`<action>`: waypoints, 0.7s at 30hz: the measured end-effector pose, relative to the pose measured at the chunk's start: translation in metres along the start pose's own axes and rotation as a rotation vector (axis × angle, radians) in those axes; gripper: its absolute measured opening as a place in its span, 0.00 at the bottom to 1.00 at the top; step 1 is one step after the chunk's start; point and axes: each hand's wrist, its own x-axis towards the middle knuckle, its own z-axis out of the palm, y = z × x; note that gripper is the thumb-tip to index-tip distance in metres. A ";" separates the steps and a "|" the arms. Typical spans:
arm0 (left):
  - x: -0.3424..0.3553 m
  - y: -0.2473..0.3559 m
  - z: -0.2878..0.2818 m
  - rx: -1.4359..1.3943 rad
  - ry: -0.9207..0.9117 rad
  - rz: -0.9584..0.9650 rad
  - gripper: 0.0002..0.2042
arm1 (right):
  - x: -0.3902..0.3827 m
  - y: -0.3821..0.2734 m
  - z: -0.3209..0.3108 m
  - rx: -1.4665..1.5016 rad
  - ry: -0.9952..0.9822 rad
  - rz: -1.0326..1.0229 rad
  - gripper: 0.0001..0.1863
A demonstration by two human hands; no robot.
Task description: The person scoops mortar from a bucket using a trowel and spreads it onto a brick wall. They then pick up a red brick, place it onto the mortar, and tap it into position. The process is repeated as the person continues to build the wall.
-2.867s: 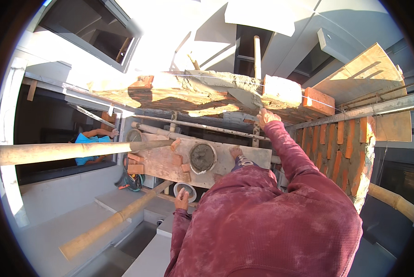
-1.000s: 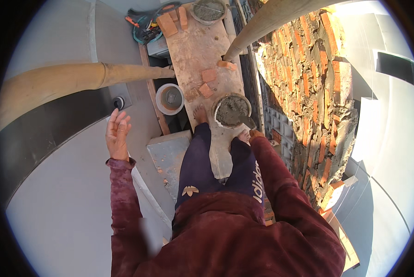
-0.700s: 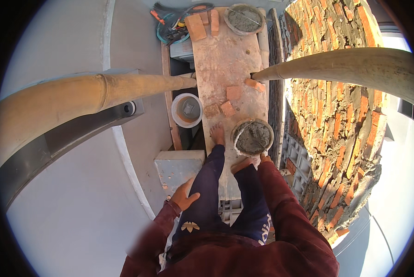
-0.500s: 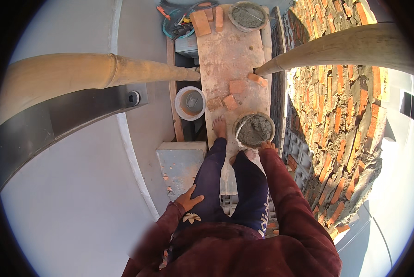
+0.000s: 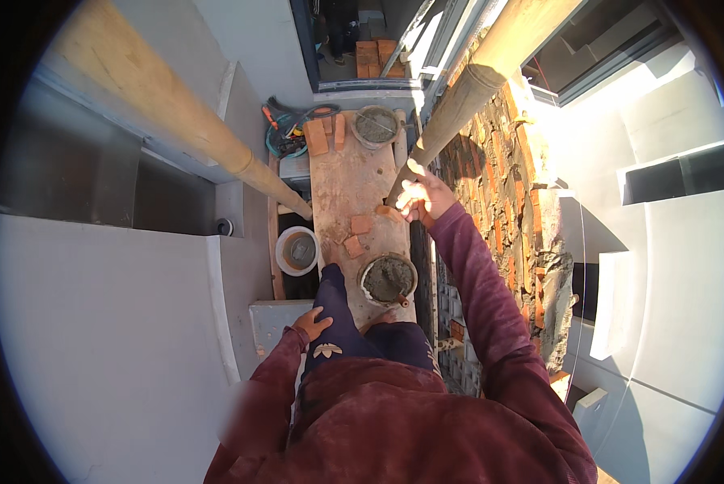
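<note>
My left hand (image 5: pixel 313 323) lies on my left thigh, thumb and fingers apart. My right hand (image 5: pixel 423 197) is raised in sunlight beside the right bamboo pole (image 5: pixel 439 129); its fingers are loosely bent and apart, with nothing visible in them. Whether it touches the pole I cannot tell. Close to my feet stands a bucket of wet mortar (image 5: pixel 389 280). A tool with a brown handle (image 5: pixel 404 301), probably a trowel, rests in it with the handle over the near rim. Broken brick pieces (image 5: pixel 354 246) lie on the plank (image 5: pixel 338 189) past that bucket.
A white bucket (image 5: pixel 297 251) stands left of the plank. Farther off are a second mortar bucket (image 5: pixel 376 127), whole bricks (image 5: pixel 316 137) and a tool basket (image 5: pixel 286 142). Another bamboo pole (image 5: pixel 192 121) slants on the left. A rough brick wall (image 5: pixel 499 210) runs along the right.
My right hand has left the near mortar bucket's rim and risen forward to the right bamboo pole. The view has tilted up, showing a window opening ahead. My left hand stays on my thigh.
</note>
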 end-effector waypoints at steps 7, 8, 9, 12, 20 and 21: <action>0.080 0.037 -0.058 -0.215 -0.004 -0.043 0.36 | -0.034 -0.057 0.030 -0.809 0.799 -1.131 0.48; 0.118 0.031 -0.064 -0.204 -0.007 -0.032 0.36 | -0.014 -0.068 0.023 -0.851 0.737 -1.196 0.52; 0.155 0.026 -0.069 -0.193 -0.022 -0.031 0.37 | 0.008 -0.075 0.013 -0.893 0.677 -1.245 0.56; 0.278 0.060 -0.092 -0.353 0.127 0.017 0.38 | 0.055 -0.084 -0.005 -0.842 0.596 -1.080 0.67; 0.612 0.021 -0.212 -0.506 0.496 -0.052 0.32 | 0.277 0.074 -0.071 -0.876 0.364 -0.255 0.62; 0.642 0.010 -0.233 -0.389 0.574 -0.105 0.32 | 0.310 0.109 -0.092 -0.893 0.356 -0.171 0.62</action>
